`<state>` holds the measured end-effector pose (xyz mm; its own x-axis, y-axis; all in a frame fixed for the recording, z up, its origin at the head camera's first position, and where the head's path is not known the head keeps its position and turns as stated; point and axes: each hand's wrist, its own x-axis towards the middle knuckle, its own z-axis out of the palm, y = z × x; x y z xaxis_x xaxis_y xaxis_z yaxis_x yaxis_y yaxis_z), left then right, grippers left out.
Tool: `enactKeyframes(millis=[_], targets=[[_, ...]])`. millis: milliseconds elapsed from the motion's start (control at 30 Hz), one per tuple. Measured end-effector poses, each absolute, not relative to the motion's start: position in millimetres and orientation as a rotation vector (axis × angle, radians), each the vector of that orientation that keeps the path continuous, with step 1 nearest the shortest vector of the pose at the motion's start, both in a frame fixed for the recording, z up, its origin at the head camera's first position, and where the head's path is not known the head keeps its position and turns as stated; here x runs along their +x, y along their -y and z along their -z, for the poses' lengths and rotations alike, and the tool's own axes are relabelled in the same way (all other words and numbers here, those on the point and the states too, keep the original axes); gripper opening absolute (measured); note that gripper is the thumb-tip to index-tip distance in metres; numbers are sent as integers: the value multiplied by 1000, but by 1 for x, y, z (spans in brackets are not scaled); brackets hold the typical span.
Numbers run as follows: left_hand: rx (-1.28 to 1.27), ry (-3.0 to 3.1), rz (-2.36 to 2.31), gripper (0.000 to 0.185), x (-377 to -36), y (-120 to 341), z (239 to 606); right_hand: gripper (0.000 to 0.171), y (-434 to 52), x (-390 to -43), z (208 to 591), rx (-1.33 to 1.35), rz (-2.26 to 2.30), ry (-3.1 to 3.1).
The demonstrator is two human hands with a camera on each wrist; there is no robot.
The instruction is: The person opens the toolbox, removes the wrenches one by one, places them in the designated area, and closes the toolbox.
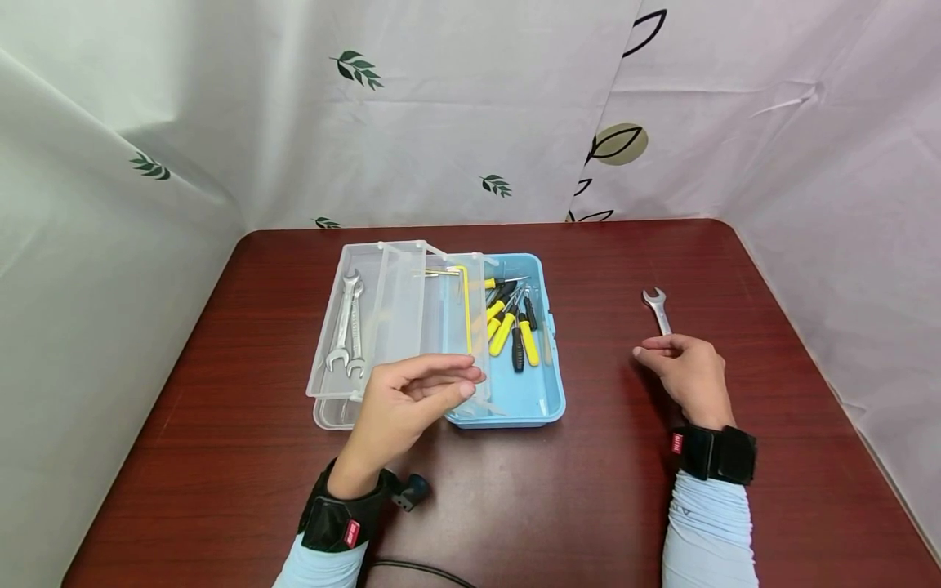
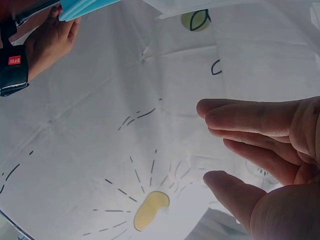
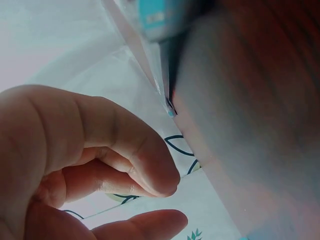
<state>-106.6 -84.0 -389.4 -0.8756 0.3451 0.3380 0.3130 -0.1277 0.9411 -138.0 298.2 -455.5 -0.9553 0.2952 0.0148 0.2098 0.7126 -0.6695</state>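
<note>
While a dark red table (image 1: 588,506) fills the head view, bounded by pale leaf-printed curtains (image 1: 470,106), a light blue toolbox (image 1: 540,400) sits left of centre with its clear lid tray (image 1: 331,359) swung open to the left. Two open-ended spanners (image 1: 348,327) lie in that clear tray, and yellow-handled screwdrivers (image 1: 515,331) lie in the blue base beside a yellow-edged clear insert (image 1: 456,310). Well apart from the box, on the bare wood to its right, lies a single small spanner (image 1: 657,309), its long axis running away from the person, with its open jaw at the far end. The right hand (image 1: 687,376) rests at the near end of it, fingers loosely curled and fingertips at or just over the shaft; whether they actually pinch it cannot be told, and the right wrist view shows only curled fingers with nothing clearly between them. The left hand (image 1: 408,400) hovers at the near edge of the toolbox, fingers straight and relaxed, holding nothing. So the loose spanner lies far closer to the right hand, directly ahead of its fingers.
</note>
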Motion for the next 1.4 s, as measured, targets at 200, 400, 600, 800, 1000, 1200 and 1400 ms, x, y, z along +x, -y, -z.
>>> enactKeyframes(millis=[200,400,600,800,1000,1200,1400], targets=[[793,-2088,-2220,28,-107,87,389,32,-298,-138,456,-398,-1072,2798],[826,-2108,-2237,29,-108,90,388,32,-297,-138,457,-387,-1068,2800],[893,-2122,-2260,28,-109,93,389,33,-296,-138,456,-393,-1088,2808],[866,-2152,-2269,28,-111,96,388,32,-295,-139,455,-405,-1098,2815],[833,-2191,-2263,28,-111,98,386,32,-295,-139,455,-415,-1095,2822],[846,-2237,-2277,27,-113,101,386,32,-295,-139,454,-416,-1093,2829],[845,-2302,-2267,28,-113,104,384,33,-294,-139,455,-418,-1096,2828]])
